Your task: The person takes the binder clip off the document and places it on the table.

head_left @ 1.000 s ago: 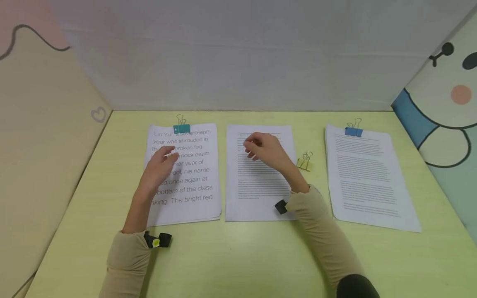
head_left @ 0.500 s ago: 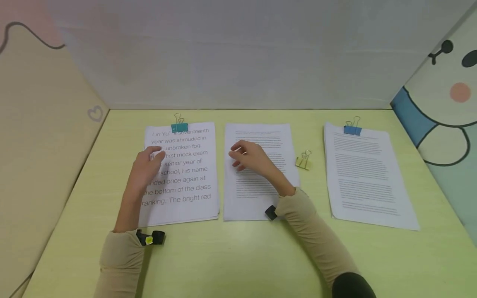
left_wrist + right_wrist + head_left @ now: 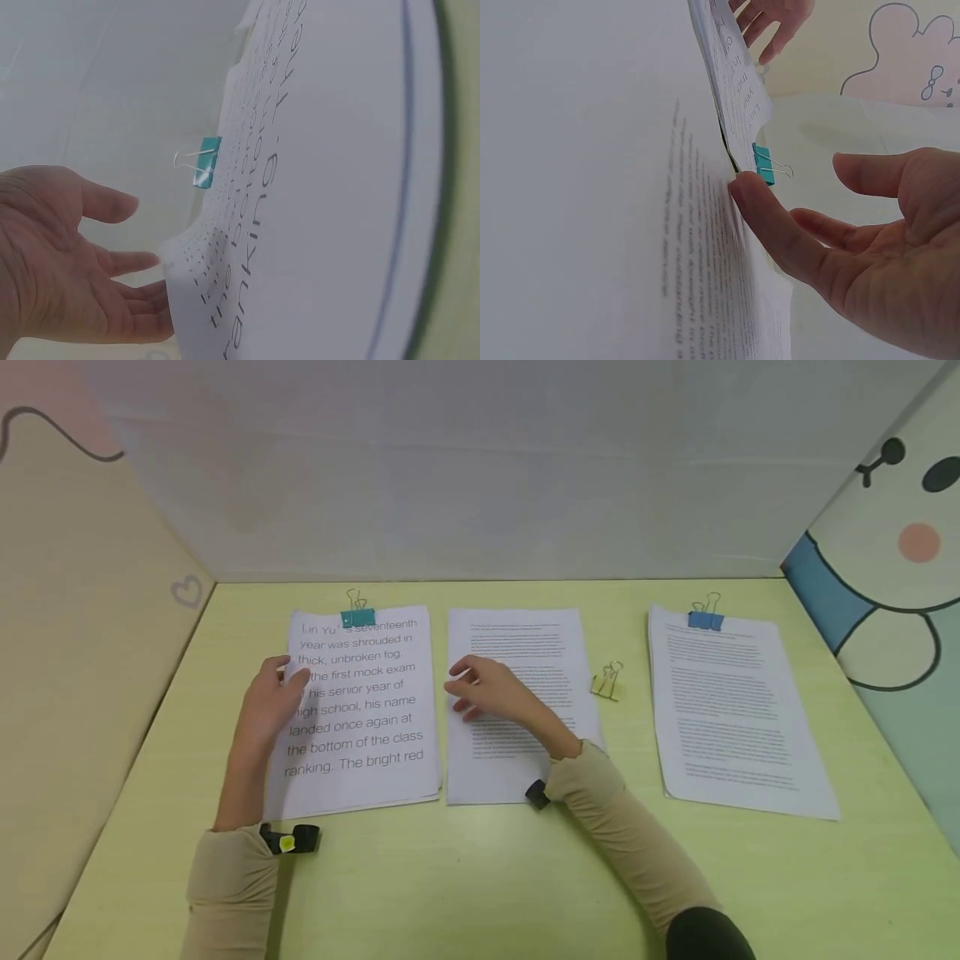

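My left hand [image 3: 264, 706] is at the left edge of a large-print paper stack [image 3: 367, 710], fingers relaxed and thumb over the sheet, holding nothing. A teal binder clip [image 3: 358, 618] grips that stack's top; the left wrist view shows this clip [image 3: 206, 163] beyond my spread fingers. Over the left side of the middle small-print paper stack [image 3: 480, 781] is my right hand [image 3: 491, 689], its fingers loosely bent with nothing between them. In the right wrist view, a fingertip of the right hand [image 3: 870, 247] overlaps the stack's edge. No clip shows on the middle stack.
A yellow binder clip [image 3: 606, 685] lies on the table [image 3: 450, 893] right of the middle stack. Farther right is another small-print paper stack [image 3: 731, 718] with a blue binder clip [image 3: 707, 622] at its top. A pale wall [image 3: 480, 477] rises behind the table.
Both hands have moved left: the left hand from over the large print to that stack's left edge, the right hand to the middle stack's left side. The stacks and clips keep their places.
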Demonstrator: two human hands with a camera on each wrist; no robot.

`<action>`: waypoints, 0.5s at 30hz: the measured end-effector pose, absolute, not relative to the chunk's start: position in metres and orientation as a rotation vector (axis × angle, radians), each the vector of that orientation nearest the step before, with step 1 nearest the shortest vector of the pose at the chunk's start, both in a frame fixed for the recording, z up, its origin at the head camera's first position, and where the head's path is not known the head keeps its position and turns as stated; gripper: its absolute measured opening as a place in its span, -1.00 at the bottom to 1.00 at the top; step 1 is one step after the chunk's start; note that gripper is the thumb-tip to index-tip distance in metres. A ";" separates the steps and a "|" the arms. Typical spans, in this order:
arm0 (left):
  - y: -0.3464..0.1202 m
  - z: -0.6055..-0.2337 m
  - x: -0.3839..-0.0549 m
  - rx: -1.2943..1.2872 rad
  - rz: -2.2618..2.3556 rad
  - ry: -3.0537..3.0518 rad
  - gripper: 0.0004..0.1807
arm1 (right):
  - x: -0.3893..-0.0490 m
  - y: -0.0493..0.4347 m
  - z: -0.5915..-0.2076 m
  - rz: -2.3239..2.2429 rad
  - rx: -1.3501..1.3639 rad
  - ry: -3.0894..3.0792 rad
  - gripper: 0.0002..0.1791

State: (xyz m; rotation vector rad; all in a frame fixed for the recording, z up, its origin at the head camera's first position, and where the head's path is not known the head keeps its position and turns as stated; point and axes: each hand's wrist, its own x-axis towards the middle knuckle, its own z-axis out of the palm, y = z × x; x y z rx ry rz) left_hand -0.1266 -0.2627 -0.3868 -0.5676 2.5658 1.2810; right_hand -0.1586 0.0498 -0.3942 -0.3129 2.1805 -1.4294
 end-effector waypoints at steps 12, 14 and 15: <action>-0.267 -0.399 -0.128 -0.509 1.315 2.548 -0.32 | -0.157 0.043 -0.400 -1.482 -0.334 2.075 -0.60; -0.267 -0.400 -0.127 -0.493 1.319 2.542 -0.37 | -0.156 0.042 -0.401 -1.502 -0.327 2.057 -0.58; -0.267 -0.401 -0.127 -0.485 1.324 2.537 -0.39 | -0.156 0.042 -0.402 -1.512 -0.320 2.045 -0.57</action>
